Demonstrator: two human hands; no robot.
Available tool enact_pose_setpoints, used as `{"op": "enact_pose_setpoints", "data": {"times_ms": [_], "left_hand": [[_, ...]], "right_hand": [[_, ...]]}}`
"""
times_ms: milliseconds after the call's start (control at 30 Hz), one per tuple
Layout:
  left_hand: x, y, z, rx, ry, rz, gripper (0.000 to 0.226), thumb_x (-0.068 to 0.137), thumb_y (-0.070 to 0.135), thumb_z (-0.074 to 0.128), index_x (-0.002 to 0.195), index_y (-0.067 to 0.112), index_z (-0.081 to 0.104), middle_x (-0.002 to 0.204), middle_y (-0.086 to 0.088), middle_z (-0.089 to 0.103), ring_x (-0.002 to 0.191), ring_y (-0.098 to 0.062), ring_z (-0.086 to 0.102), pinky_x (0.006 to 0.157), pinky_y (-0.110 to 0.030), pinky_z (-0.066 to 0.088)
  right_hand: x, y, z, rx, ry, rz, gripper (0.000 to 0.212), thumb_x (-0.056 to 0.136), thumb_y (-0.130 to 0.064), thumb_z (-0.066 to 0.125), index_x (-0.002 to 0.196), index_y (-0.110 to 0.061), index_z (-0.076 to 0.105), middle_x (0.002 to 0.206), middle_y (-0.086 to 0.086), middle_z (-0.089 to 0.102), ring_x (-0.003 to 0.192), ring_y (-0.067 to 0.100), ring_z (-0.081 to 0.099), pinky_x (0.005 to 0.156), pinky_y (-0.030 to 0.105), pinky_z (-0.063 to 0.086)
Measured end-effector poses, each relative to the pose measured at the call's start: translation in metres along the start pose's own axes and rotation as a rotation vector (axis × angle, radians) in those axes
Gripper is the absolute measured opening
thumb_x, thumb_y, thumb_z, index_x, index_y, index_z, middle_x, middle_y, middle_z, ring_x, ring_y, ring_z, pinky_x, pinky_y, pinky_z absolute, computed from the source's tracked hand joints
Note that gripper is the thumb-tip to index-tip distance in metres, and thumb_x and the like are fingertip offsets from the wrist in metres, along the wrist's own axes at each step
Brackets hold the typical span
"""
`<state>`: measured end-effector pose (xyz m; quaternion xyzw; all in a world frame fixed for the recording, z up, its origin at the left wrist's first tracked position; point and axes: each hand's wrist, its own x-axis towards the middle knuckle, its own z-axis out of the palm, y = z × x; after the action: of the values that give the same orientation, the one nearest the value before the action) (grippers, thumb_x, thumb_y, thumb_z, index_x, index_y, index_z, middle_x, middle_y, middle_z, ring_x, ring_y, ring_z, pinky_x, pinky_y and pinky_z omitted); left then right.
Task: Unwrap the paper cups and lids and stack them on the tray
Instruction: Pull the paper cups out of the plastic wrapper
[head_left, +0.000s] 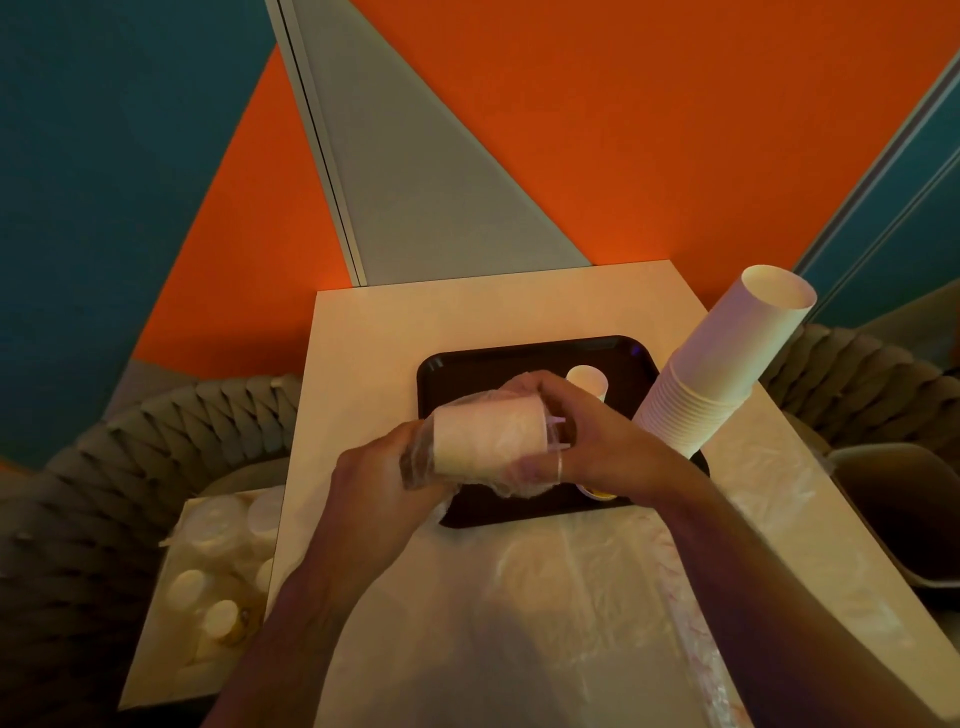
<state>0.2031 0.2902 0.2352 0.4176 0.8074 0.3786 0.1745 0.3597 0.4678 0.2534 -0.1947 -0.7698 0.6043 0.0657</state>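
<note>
Both hands' grip (382, 467) (597, 441) tight around wrapped cup stack (488, 439) above tray (447, 374).

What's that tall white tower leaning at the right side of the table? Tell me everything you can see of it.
It is a stack of paper cups, white and plain, nested one into another. Many rolled rims show crowded together at its lower end, while the topmost cup's smooth wall rises to an open mouth facing up and away. The stack looks unwrapped and leans to the right. Its base is at the right edge of the black tray, behind the right hand. No hand grips it.
</note>
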Motion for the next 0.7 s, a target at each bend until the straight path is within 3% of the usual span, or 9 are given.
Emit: {"op": "enact_pose_setpoints", "data": {"times_ms": [100, 200, 300, 333, 433, 500, 600, 700], "left_hand": [[0.0018, -0.0001, -0.0042, 0.008, 0.018, 0.022, 0.023, 0.087, 0.026, 0.075, 0.11, 0.022, 0.073, 0.085, 0.013, 0.07, 0.079, -0.007, 0.064, 0.072, -0.008, 0.044], [0.0045, -0.0047, 0.0001, 0.002, 0.015, -0.007, 0.017, 0.086, 0.028, 0.077, 0.102, 0.02, 0.074, 0.085, 0.005, 0.074, 0.081, -0.009, 0.067, 0.068, -0.016, 0.048], [0.007, -0.0036, 0.0026, -0.113, -0.014, -0.082, 0.04, 0.075, 0.058, 0.078, 0.095, 0.024, 0.071, 0.08, 0.008, 0.065, 0.078, 0.011, 0.062, 0.067, -0.01, 0.04], [0.0072, -0.0051, 0.0029, -0.147, -0.018, -0.086, 0.048, 0.071, 0.064, 0.077, 0.091, 0.021, 0.071, 0.077, 0.004, 0.064, 0.073, 0.01, 0.061, 0.066, -0.014, 0.039], [0.0076, -0.0063, 0.0018, -0.087, 0.018, -0.051, 0.028, 0.083, 0.046, 0.075, 0.09, 0.019, 0.075, 0.079, 0.011, 0.071, 0.075, -0.002, 0.063, 0.074, -0.024, 0.05], [0.007, -0.007, 0.0027, -0.143, 0.025, -0.04, 0.042, 0.078, 0.068, 0.069, 0.086, 0.027, 0.074, 0.079, 0.022, 0.071, 0.079, 0.003, 0.066, 0.08, -0.03, 0.053], [0.0075, -0.0007, 0.0029, -0.071, 0.027, 0.012, 0.035, 0.083, 0.064, 0.063, 0.105, 0.039, 0.074, 0.085, 0.026, 0.068, 0.085, 0.004, 0.065, 0.075, -0.011, 0.048], [0.0072, 0.0021, -0.0022, -0.03, 0.001, 0.019, 0.04, 0.082, 0.069, 0.056, 0.106, 0.04, 0.07, 0.091, 0.024, 0.069, 0.087, 0.007, 0.064, 0.069, -0.004, 0.043]], "right_hand": [[-0.0002, 0.0029, -0.002, 0.034, 0.0, -0.046, 0.064, 0.078, -0.014, 0.087, 0.129, -0.036, 0.056, 0.127, -0.021, 0.057, 0.121, 0.003, 0.055, 0.094, 0.042, 0.059], [-0.0003, 0.0053, 0.0003, 0.106, -0.024, -0.038, 0.053, 0.085, -0.025, 0.079, 0.132, -0.032, 0.056, 0.128, -0.016, 0.057, 0.121, 0.011, 0.057, 0.092, 0.041, 0.059], [-0.0004, 0.0035, -0.0019, 0.295, -0.002, 0.024, 0.036, 0.097, -0.03, 0.063, 0.132, -0.021, 0.058, 0.125, -0.001, 0.061, 0.117, 0.021, 0.061, 0.084, 0.033, 0.058], [-0.0002, 0.0036, -0.0038, 0.289, -0.005, 0.034, 0.036, 0.096, -0.027, 0.066, 0.131, -0.02, 0.059, 0.125, 0.0, 0.061, 0.117, 0.022, 0.062, 0.083, 0.032, 0.057], [0.0025, 0.0073, -0.0068, 0.107, -0.097, 0.069, 0.055, 0.084, -0.017, 0.078, 0.132, -0.032, 0.058, 0.128, -0.006, 0.063, 0.12, 0.015, 0.061, 0.092, 0.034, 0.057], [0.0052, 0.0088, -0.0039, 0.013, -0.172, 0.127, 0.068, 0.083, -0.015, 0.081, 0.138, -0.038, 0.05, 0.129, -0.009, 0.064, 0.122, 0.013, 0.06, 0.097, 0.035, 0.057], [0.006, 0.0061, -0.0001, -0.068, -0.18, 0.204, 0.071, 0.082, -0.016, 0.082, 0.135, -0.044, 0.044, 0.125, -0.012, 0.063, 0.116, 0.009, 0.06, 0.095, 0.029, 0.057], [0.003, 0.0107, -0.0037, -0.146, -0.187, 0.248, 0.076, 0.078, -0.023, 0.086, 0.14, -0.041, 0.045, 0.126, -0.012, 0.063, 0.117, 0.012, 0.06, 0.096, 0.035, 0.057]]}}
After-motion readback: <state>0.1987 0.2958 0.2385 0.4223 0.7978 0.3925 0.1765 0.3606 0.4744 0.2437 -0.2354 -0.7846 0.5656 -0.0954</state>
